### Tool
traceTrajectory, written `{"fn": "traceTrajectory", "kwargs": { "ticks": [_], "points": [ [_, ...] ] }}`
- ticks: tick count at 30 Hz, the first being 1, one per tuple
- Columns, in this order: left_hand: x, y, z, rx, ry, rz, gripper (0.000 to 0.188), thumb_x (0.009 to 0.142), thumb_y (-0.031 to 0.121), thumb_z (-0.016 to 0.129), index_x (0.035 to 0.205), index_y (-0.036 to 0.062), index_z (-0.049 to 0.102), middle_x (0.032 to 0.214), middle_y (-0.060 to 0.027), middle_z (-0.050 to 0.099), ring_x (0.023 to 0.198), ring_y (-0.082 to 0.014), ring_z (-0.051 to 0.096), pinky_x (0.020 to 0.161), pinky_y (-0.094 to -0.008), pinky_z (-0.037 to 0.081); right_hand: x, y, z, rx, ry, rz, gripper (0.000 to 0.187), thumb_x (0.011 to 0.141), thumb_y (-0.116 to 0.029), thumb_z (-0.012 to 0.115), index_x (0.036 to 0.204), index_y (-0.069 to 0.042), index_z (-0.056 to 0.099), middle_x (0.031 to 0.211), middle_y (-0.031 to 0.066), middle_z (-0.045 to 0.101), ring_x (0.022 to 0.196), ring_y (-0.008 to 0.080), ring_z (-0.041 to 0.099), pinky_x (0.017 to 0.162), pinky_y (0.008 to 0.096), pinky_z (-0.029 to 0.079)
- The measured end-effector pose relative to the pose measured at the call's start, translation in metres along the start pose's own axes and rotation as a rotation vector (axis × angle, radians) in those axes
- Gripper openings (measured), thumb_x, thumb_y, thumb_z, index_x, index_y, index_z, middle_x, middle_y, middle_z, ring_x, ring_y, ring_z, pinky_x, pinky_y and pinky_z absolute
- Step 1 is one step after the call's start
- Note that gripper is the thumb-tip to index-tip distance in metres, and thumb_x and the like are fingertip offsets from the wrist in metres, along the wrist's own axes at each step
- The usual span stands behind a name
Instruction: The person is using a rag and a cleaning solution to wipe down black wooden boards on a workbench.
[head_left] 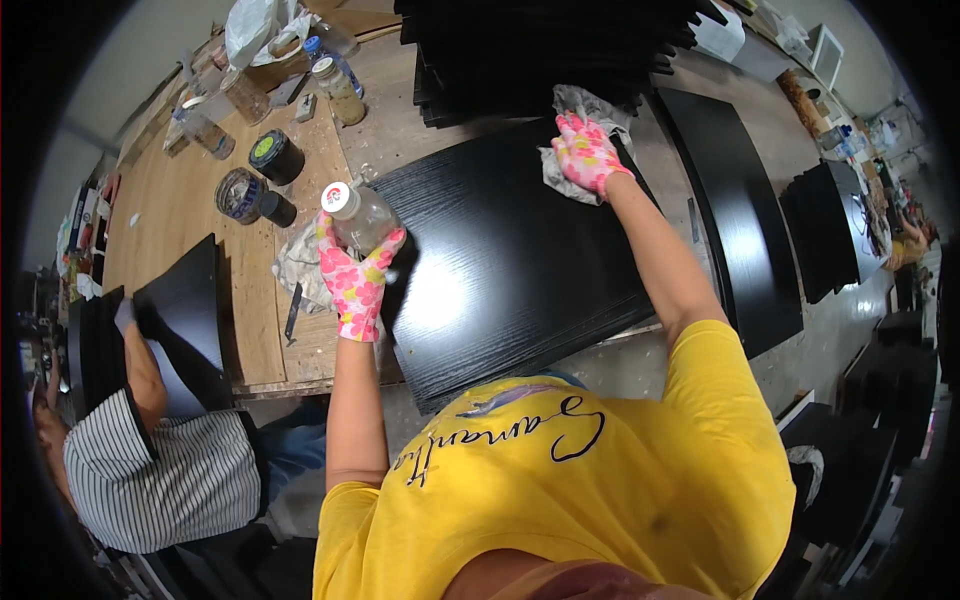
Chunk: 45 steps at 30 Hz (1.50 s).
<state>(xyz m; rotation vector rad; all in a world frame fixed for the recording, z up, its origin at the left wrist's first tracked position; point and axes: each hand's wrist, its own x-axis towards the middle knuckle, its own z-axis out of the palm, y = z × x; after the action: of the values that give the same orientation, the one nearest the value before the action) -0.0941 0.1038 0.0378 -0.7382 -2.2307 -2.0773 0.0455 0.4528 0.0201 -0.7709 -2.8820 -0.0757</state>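
Note:
A glossy black wood-grained panel [520, 260] lies on the workbench in front of me. In a pink flowered glove, my left hand [357, 280] is wrapped round a clear bottle [365, 222] with a white lid, at the panel's left edge. My right hand [585, 155], gloved the same way, presses a crumpled grey-white rag [570, 180] onto the panel's far right corner. Another stained rag [300, 265] lies on the bench beside the bottle, with a dark flat strip [293, 310] near it.
Several jars, including a black one with a green-topped lid [276, 157], stand on the bench [170, 260] at left. A stack of black panels [540, 60] rises at the far side; another panel [730, 210] lies right. A person in a striped shirt [165, 470] works at left.

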Motion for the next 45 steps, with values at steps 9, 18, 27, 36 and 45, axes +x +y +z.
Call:
{"fn": "traceTrajectory", "kwargs": {
  "ticks": [9,18,27,36,45],
  "points": [
    [0.004,-0.004,0.005,0.054,-0.017,0.038,0.101,0.059,0.022,0.091,0.140,-0.0004,0.036,0.133,-0.0154,0.049,0.123,-0.0257,0.048,0.105,-0.0384,0.039,0.028,0.035,-0.020,0.005,-0.082,0.029,0.053,0.095,-0.038,0.036,0.131,-0.002,0.050,0.139,0.0175,0.047,0.126,0.0340,0.046,0.106,0.0417,0.036],
    [-0.006,-0.008,-0.003,-0.013,-0.007,0.003,0.100,0.059,0.023,0.092,0.140,0.0011,0.038,0.132,-0.0157,0.050,0.122,-0.0268,0.049,0.103,-0.0387,0.040,-0.113,-0.075,-0.031,0.102,-0.067,0.113,0.058,0.095,-0.037,0.039,0.138,0.002,0.042,0.143,0.0231,0.040,0.131,0.0384,0.039,0.111,0.0430,0.029],
    [-0.003,-0.006,-0.005,-0.102,-0.059,-0.007,0.098,0.059,0.023,0.092,0.137,-0.0014,0.039,0.129,-0.0156,0.053,0.119,-0.0256,0.052,0.102,-0.0375,0.042,-0.024,-0.047,-0.014,0.063,-0.080,-0.014,0.038,0.089,-0.034,0.049,0.107,-0.004,0.063,0.108,0.0184,0.064,0.096,0.0357,0.062,0.085,0.0407,0.050],
    [0.082,0.012,-0.039,0.170,0.257,0.097,0.084,0.059,0.018,0.090,0.128,-0.0032,0.048,0.118,-0.0132,0.060,0.107,-0.0223,0.059,0.093,-0.0338,0.048,-0.028,-0.204,-0.037,-0.051,-0.151,-0.407,0.042,0.079,-0.031,0.053,0.109,-0.002,0.060,0.119,0.0205,0.057,0.113,0.0361,0.053,0.095,0.0459,0.044],
    [0.167,-0.103,-0.022,0.189,0.107,-0.006,0.083,0.059,0.006,0.089,0.128,-0.0057,0.044,0.119,-0.0151,0.060,0.106,-0.0244,0.060,0.090,-0.0332,0.051,-0.192,-0.134,-0.037,0.774,-0.338,-0.320,0.048,0.094,-0.032,0.045,0.135,-0.005,0.046,0.136,0.0158,0.050,0.132,0.0316,0.041,0.113,0.0423,0.026]
  ]
}}
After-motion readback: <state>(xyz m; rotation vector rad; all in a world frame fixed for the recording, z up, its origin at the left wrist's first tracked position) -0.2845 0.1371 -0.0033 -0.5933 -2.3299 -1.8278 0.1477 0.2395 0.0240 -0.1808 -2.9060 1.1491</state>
